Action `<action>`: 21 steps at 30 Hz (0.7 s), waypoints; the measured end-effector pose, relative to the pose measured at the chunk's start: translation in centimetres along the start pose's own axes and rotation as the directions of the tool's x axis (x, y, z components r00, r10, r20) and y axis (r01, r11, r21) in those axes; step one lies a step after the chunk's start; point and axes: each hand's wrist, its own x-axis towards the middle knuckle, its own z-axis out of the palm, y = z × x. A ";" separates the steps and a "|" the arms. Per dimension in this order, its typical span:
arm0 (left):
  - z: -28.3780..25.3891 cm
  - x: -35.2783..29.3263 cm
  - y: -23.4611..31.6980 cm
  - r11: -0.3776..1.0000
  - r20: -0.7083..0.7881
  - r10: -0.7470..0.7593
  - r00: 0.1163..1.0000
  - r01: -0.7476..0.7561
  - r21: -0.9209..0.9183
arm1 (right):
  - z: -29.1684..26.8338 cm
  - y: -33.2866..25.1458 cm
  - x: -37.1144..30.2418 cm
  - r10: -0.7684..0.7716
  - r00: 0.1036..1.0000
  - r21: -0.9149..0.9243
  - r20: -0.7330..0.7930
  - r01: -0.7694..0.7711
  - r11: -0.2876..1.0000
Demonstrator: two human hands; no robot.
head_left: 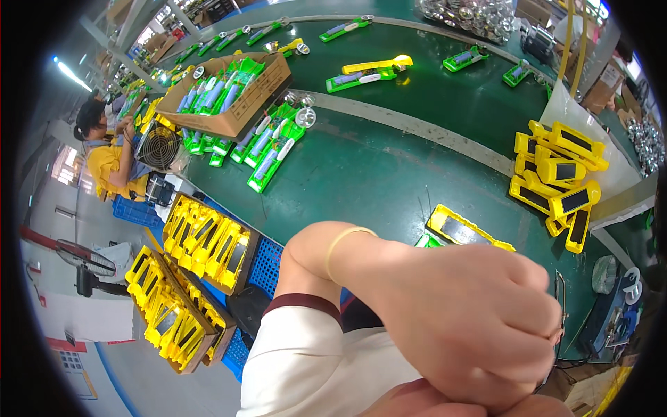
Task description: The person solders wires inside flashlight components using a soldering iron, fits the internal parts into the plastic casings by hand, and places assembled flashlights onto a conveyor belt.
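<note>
My left hand (479,316) is raised close in front of me, its fingers curled closed with the knuckles to the right. It hides whatever it may hold. A yellow band (340,243) circles that arm. Only a strip of my right hand (445,404) shows under the left one at the lower edge, and its fingers are hidden. Just beyond my left hand, a yellow plastic casing (445,221) with a dark panel lies on the green table (361,177). A bit of a green part (427,241) shows beside it, partly covered by my arm.
Yellow casings (559,170) are heaped at the right. Green lamp assemblies (274,156) lie around a cardboard box (260,104) at the left. Boxes of yellow casings (208,243) stand beside the table. Another person (111,156) sits at far left. Assemblies line the far strip (361,80).
</note>
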 end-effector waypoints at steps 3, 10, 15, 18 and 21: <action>2.2 0.0 1.5 0.968 0.038 -0.187 0.982 0.191 -0.163 | 1.4 -0.1 -0.3 -0.006 0.998 0.059 -0.058 0.010 0.998; 3.3 -10.0 2.6 0.765 0.489 -0.417 0.766 0.586 -0.266 | 1.4 -0.5 -0.4 -0.016 1.000 0.089 -0.004 0.016 0.996; -1.9 -17.7 3.6 0.405 0.272 -0.913 0.303 0.738 0.539 | 1.6 0.0 -0.5 -0.038 0.999 0.087 -0.012 0.038 0.995; 0.4 -16.3 2.6 0.427 0.384 -0.891 0.243 0.736 0.525 | 3.1 -0.6 -0.9 -0.042 0.999 0.016 -0.013 0.042 0.999; 3.3 -16.0 0.4 0.493 0.449 -0.843 0.296 0.760 0.424 | 3.3 -0.6 -0.9 -0.054 0.998 -0.008 0.012 0.054 0.998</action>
